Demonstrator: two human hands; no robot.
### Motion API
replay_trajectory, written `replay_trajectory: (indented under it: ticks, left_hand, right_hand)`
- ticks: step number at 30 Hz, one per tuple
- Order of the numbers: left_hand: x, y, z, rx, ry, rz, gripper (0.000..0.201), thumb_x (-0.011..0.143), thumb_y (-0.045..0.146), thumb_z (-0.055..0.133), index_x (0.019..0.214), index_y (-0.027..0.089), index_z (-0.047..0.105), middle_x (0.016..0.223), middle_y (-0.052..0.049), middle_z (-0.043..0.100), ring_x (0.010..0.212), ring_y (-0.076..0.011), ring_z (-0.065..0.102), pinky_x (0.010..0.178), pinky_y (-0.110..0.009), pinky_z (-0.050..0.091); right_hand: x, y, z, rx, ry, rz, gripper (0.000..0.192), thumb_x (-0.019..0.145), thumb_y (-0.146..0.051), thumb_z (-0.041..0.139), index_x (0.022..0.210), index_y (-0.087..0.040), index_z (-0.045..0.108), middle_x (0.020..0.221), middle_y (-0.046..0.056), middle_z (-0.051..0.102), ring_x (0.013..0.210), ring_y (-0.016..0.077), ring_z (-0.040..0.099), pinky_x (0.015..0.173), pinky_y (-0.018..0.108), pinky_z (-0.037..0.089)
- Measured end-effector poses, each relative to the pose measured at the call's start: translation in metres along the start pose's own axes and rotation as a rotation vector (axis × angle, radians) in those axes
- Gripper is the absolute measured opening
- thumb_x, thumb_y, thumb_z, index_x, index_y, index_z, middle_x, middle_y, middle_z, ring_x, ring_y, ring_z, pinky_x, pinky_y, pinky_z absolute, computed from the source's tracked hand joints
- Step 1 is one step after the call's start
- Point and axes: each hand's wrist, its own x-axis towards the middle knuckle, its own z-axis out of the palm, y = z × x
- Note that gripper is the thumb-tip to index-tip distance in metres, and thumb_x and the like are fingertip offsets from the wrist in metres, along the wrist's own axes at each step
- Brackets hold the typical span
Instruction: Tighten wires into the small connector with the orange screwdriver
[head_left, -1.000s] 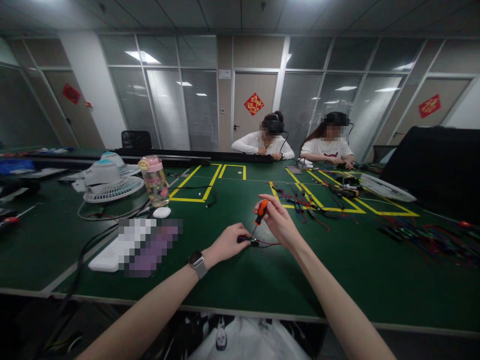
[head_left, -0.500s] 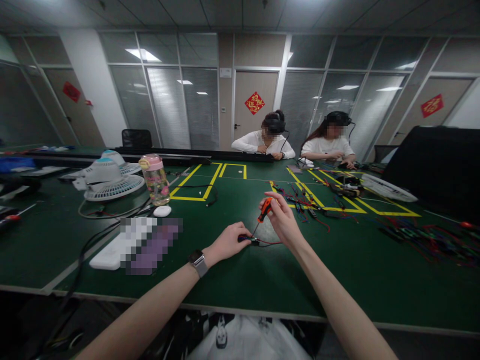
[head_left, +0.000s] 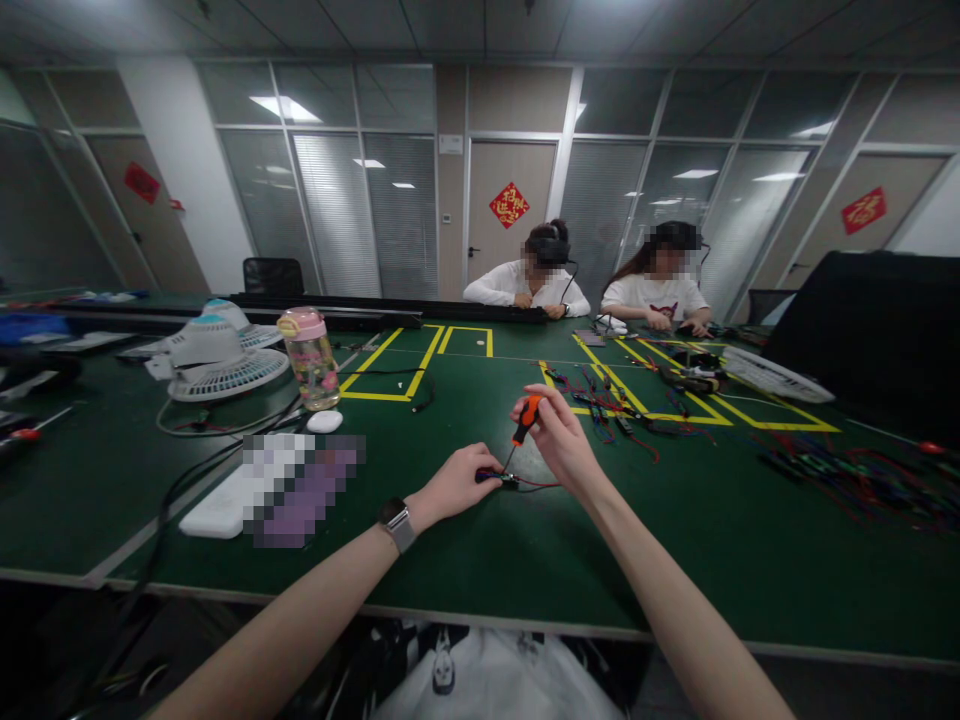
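Observation:
My right hand [head_left: 553,428] grips a screwdriver [head_left: 527,418] by its orange and black handle. The thin shaft slants down to the left, and its tip meets a small dark electronic module [head_left: 508,480] on the green table. My left hand [head_left: 463,482], with a watch [head_left: 396,522] on its wrist, pinches the module's left end and keeps it against the tabletop. Red and dark wires [head_left: 541,485] run from the module's right side beneath my right hand. Exactly where the tip sits on the module is too small to make out.
Left are a drink bottle [head_left: 310,362], a fan [head_left: 225,372], a white power bank [head_left: 217,505] and black cables [head_left: 176,492]. Wired modules lie in piles right of centre [head_left: 600,392] and far right [head_left: 862,480]. Yellow tape [head_left: 379,396] marks the table [head_left: 480,570]. Two people sit opposite.
The screwdriver handle has turned a little in my right hand, and the fingers around it have shifted slightly. My left hand and the module stay put.

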Motion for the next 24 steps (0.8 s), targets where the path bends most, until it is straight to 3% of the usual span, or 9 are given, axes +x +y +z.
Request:
replay_trajectory:
  ticks: [8, 15, 24]
  left_hand:
    - [0.0001, 0.0022, -0.0017, -0.006, -0.019, -0.010, 0.014, 0.085, 0.022, 0.064, 0.095, 0.018, 0.072, 0.093, -0.004, 0.063, 0.086, -0.0159, 0.060, 0.078, -0.026, 0.047]
    - [0.0001, 0.0040, -0.0023, 0.009, -0.021, -0.013, 0.012, 0.084, 0.022, 0.064, 0.093, 0.018, 0.072, 0.092, -0.004, 0.064, 0.088, -0.0167, 0.060, 0.078, -0.026, 0.047]
    - [0.0006, 0.0020, -0.0012, 0.010, -0.022, -0.011, 0.014, 0.085, 0.022, 0.064, 0.095, 0.018, 0.072, 0.092, -0.004, 0.063, 0.086, -0.0162, 0.060, 0.077, -0.026, 0.047]
  right_hand:
    - [-0.0019, 0.0036, -0.0002, -0.077, 0.050, 0.001, 0.021, 0.076, -0.043, 0.074, 0.088, -0.027, 0.068, 0.082, 0.000, 0.063, 0.080, 0.0164, 0.058, 0.085, 0.034, 0.050]
    - [-0.0006, 0.0005, 0.0007, -0.048, 0.023, 0.050, 0.034, 0.081, -0.046, 0.067, 0.110, -0.027, 0.066, 0.091, 0.003, 0.066, 0.085, 0.0178, 0.061, 0.086, 0.036, 0.050]
    - [-0.0012, 0.0054, -0.0030, -0.045, 0.071, -0.012, 0.020, 0.076, -0.038, 0.076, 0.091, -0.028, 0.069, 0.088, -0.002, 0.065, 0.084, 0.0142, 0.060, 0.087, 0.031, 0.048]
